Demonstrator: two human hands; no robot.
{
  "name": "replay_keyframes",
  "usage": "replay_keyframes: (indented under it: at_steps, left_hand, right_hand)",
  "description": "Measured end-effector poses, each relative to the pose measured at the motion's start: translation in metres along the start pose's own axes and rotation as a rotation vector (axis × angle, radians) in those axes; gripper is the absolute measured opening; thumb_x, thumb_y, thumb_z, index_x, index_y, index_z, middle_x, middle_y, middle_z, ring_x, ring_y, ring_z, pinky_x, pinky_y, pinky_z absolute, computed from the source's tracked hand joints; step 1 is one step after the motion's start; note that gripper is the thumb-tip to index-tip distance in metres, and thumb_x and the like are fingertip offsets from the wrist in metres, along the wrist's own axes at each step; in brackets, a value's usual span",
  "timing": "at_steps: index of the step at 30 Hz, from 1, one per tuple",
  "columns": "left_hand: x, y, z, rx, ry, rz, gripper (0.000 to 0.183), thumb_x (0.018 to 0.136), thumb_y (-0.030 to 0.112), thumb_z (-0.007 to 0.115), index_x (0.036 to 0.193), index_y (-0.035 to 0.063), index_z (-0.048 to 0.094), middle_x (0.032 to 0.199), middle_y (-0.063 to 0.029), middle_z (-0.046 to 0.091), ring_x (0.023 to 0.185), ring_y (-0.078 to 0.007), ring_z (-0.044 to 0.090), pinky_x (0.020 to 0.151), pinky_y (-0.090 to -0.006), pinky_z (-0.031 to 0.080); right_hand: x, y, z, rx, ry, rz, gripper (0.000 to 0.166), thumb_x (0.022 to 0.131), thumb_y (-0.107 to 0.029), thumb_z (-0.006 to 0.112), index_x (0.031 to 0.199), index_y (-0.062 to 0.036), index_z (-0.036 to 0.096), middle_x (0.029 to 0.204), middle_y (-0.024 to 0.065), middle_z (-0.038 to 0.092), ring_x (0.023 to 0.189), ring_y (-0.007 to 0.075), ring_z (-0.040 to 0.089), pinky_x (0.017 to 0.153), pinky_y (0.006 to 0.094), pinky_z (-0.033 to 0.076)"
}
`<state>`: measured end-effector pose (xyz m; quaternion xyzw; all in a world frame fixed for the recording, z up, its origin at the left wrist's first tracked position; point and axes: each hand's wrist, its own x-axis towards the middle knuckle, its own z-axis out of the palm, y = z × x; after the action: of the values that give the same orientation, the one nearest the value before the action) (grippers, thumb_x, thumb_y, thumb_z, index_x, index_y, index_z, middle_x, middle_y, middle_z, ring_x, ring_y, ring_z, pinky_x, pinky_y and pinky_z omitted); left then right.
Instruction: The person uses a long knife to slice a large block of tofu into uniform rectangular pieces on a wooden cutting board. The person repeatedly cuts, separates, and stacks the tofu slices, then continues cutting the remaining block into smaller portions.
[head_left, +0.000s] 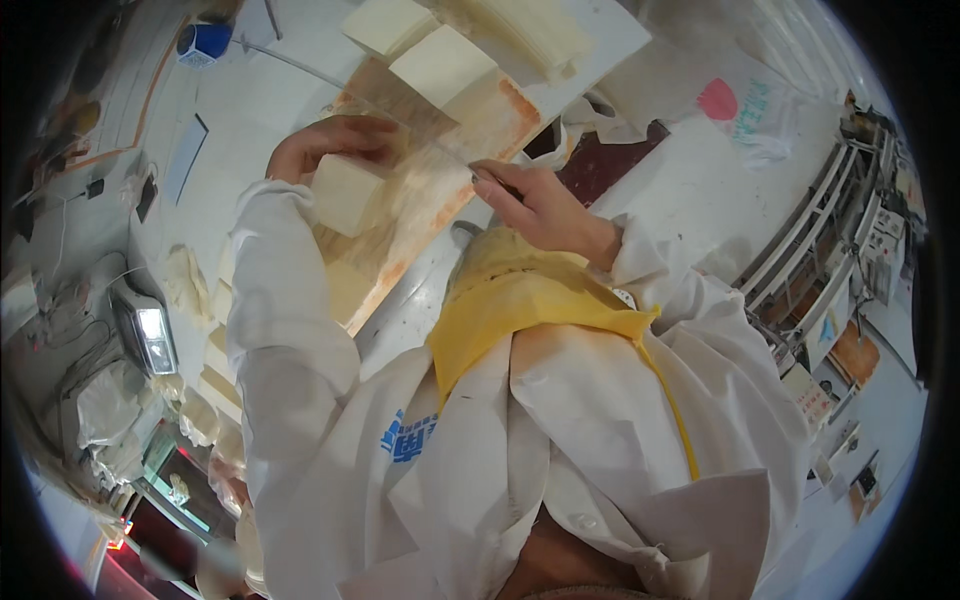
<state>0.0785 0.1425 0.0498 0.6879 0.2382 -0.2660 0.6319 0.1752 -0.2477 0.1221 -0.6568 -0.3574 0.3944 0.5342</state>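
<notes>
My right hand (547, 206) grips the handle end of a long, thin-bladed knife (454, 158). Its blade slants away to the upper left, low over a stained wooden board (420, 214). Behind a pale cream block (346, 196), my left hand (337, 142) curves over the board with blurred fingers; whether it grips anything is unclear. Two more cream blocks, a near one (446, 67) and a farther one (386, 28), sit side by side beyond the blade. Partly behind my left sleeve lies another pale piece (349, 289).
A blue and white box (203, 43) bearing a printed code stands at the upper left. A lit lamp (154, 337) is at the left. White plastic sheeting (757, 112) covers the upper right, with metal rails (806, 217) beyond. My yellow apron (517, 300) hangs close to the board's near edge.
</notes>
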Motion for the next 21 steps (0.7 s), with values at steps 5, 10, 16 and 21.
replay_keyframes:
  at_steps: [5, 10, 16, 21]
  left_hand:
    - [0.018, -0.019, -0.063, 0.198, 0.467, 0.156, 0.056, 0.099, 0.030, 0.071, 0.148, 0.0055, 0.059, 0.142, -0.0160, 0.066, 0.133, -0.0261, 0.059, 0.108, -0.0328, 0.046]
    - [-0.042, 0.034, -0.031, -0.008, 0.738, -0.009, 0.071, 0.100, 0.046, 0.068, 0.155, 0.0051, 0.050, 0.155, -0.0159, 0.054, 0.148, -0.0273, 0.043, 0.119, -0.0401, 0.034]
    - [-0.096, 0.003, 0.041, -0.462, 1.140, 0.135, 0.085, 0.098, 0.053, 0.069, 0.161, 0.0052, 0.038, 0.156, -0.0105, 0.050, 0.142, -0.0322, 0.044, 0.119, -0.0445, 0.033]
    - [-0.114, -0.017, 0.117, -0.902, 0.984, 0.223, 0.074, 0.102, 0.049, 0.067, 0.157, 0.0059, 0.043, 0.146, -0.0088, 0.057, 0.133, -0.0288, 0.053, 0.112, -0.0443, 0.041]
  right_hand:
    - [-0.008, 0.003, 0.004, 0.031, -0.001, -0.019, 0.028, 0.110, -0.026, 0.055, 0.103, 0.0009, 0.057, 0.072, 0.0088, 0.044, 0.069, 0.0167, 0.037, 0.062, 0.0344, 0.041]
    - [-0.006, 0.006, 0.009, 0.055, -0.019, 0.076, 0.028, 0.109, -0.025, 0.058, 0.098, 0.0007, 0.053, 0.071, 0.0063, 0.040, 0.069, 0.0150, 0.035, 0.062, 0.0331, 0.039]
    - [-0.002, 0.009, 0.018, -0.006, -0.072, 0.062, 0.027, 0.103, -0.022, 0.065, 0.096, 0.0012, 0.052, 0.072, 0.0055, 0.038, 0.069, 0.0135, 0.036, 0.061, 0.0323, 0.038]
    - [0.004, 0.027, 0.029, 0.019, -0.122, 0.096, 0.023, 0.099, -0.018, 0.067, 0.105, 0.0016, 0.058, 0.073, 0.0047, 0.043, 0.068, 0.0120, 0.039, 0.062, 0.0317, 0.041]
